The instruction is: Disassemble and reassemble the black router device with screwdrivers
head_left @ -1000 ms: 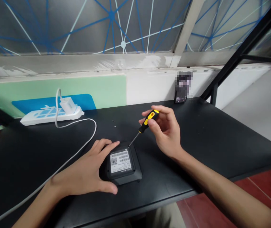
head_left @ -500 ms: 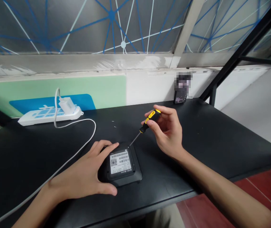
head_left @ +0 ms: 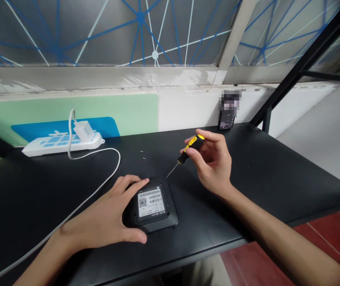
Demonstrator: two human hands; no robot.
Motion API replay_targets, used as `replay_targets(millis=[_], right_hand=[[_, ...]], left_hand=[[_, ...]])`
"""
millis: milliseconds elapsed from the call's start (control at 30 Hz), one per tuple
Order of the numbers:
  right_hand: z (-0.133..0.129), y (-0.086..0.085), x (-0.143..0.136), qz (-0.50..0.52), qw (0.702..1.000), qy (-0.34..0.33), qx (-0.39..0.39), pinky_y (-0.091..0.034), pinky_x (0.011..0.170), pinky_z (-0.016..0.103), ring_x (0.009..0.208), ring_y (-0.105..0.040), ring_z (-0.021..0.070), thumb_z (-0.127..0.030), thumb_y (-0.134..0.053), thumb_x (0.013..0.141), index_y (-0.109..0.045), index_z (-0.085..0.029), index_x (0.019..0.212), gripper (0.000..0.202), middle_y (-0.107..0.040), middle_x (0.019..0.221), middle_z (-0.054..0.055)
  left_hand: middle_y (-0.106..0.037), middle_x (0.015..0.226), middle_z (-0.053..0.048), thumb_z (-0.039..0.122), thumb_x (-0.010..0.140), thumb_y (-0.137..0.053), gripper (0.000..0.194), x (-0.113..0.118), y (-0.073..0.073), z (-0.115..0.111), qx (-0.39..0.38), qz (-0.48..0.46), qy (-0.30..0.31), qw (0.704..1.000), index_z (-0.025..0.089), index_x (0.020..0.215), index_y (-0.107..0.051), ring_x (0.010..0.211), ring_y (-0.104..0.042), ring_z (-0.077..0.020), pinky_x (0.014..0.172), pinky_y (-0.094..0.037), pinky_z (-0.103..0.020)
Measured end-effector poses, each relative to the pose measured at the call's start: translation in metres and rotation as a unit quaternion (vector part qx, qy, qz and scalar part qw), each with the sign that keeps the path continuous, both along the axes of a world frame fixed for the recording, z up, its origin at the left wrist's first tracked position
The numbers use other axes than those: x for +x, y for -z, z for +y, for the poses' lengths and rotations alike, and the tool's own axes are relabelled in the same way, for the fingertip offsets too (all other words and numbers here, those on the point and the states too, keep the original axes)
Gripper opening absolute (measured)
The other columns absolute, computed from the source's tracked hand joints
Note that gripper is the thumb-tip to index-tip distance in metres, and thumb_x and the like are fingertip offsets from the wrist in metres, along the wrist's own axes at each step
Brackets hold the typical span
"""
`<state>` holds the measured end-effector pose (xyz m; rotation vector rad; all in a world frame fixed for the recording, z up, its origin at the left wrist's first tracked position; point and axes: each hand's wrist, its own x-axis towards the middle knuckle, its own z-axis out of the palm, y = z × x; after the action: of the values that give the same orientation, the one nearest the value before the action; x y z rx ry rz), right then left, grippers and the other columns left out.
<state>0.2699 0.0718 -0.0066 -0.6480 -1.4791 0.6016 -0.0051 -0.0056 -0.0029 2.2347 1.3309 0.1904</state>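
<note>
A black square box (head_left: 170, 206) with a white printed label (head_left: 151, 202) facing up lies on the black table. My left hand (head_left: 110, 214) rests around its left side, fingers at the far edge and thumb at the near left corner, spread apart. My right hand (head_left: 213, 161) grips a yellow and black screwdriver (head_left: 191, 147) by the handle. Its thin shaft points down and left, the tip near the box's far right corner; whether it touches is unclear. Two tiny screw-like pieces (head_left: 141, 151) lie beyond the box.
A white power strip (head_left: 38, 147) with a plugged-in charger (head_left: 84, 131) sits at the back left. Its white cable (head_left: 98, 190) curves across the table past my left forearm. A phone (head_left: 226, 119) leans on the back wall.
My right hand and the screwdriver have shifted slightly up and to the right, moving the tip from the box's corner screw hole toward its outer edge. My left hand and the box have stayed put.
</note>
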Motion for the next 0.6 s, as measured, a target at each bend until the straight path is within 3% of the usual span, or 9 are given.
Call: replay_targets(millis=[167,433,600], right_hand=[[0.001,-0.001,-0.003,0.015,0.999,0.028,-0.001,-0.066,0.086,0.041,0.097,-0.075,0.0198,-0.024,-0.072,0.088,-0.054,-0.032,0.118,0.036,-0.07,0.104,0.001],[0.008,0.013,-0.011,0.007,0.999,-0.001,-0.035,-0.064,0.086,0.034,0.099,-0.073,0.0153,-0.023,-0.077,0.083,-0.047,-0.028,0.102,0.036,-0.072,0.109,0.001],[0.013,0.022,-0.017,-0.026,0.997,-0.024,-0.074,-0.064,0.088,0.036,0.101,-0.073,0.0168,-0.025,-0.077,0.082,-0.045,-0.028,0.1,0.037,-0.072,0.112,0.002]], left_hand=[[-0.032,0.16,-0.009,0.06,0.073,-0.081,0.105,-0.001,0.0,-0.001,0.011,0.001,0.004,1.0,0.037,0.158,-0.025,0.141,-0.042,-0.0407,0.116,-0.04,-0.059],[-0.033,0.161,-0.007,0.056,0.065,-0.086,0.115,-0.004,-0.004,-0.004,0.006,0.007,0.006,1.0,0.036,0.159,-0.023,0.146,-0.036,-0.0405,0.119,-0.036,-0.059],[-0.035,0.16,-0.008,0.057,0.064,-0.087,0.117,-0.003,-0.004,-0.005,0.016,0.021,0.004,1.0,0.034,0.159,-0.024,0.144,-0.038,-0.0413,0.118,-0.037,-0.06]])
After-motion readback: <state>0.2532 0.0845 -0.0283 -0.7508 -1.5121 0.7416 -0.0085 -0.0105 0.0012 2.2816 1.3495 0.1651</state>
